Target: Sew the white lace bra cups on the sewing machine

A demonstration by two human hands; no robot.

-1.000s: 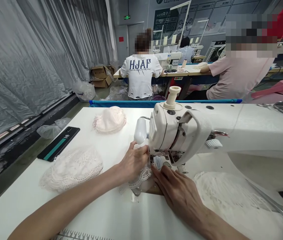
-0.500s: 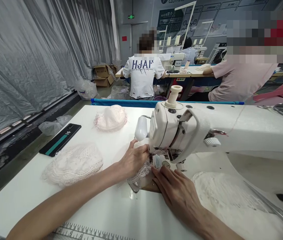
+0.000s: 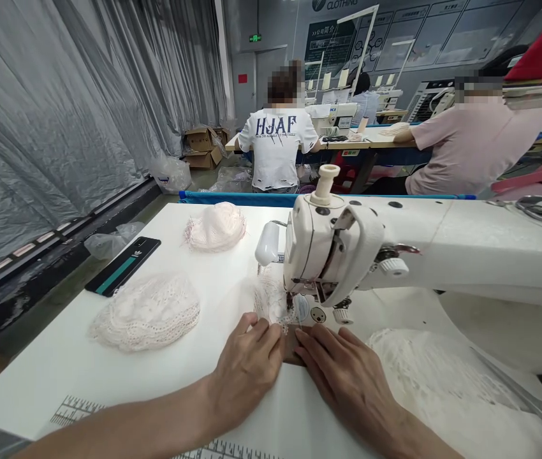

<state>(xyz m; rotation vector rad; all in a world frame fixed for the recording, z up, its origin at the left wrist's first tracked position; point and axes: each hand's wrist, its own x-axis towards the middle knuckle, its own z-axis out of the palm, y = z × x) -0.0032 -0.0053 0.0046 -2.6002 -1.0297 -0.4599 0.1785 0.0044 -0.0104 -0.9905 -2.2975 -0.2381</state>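
Lace fabric (image 3: pixel 270 296) at frame centre, under sewing machine (image 3: pixel 331 248), touched by left hand (image 3: pixel 249 357), near right hand (image 3: pixel 347 363); hands apart, grip unclear.

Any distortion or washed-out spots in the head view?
Head view: wide-angle stretch toward the edges; again in head view, sheer white lace fabric nearly blends into the flat white tabletop; head view: pixelation over the head of the person in the printed white T-shirt.

The left fingers (image 3: pixel 272 336) have moved nearer the wearer, exposing more lace (image 3: pixel 270 296).
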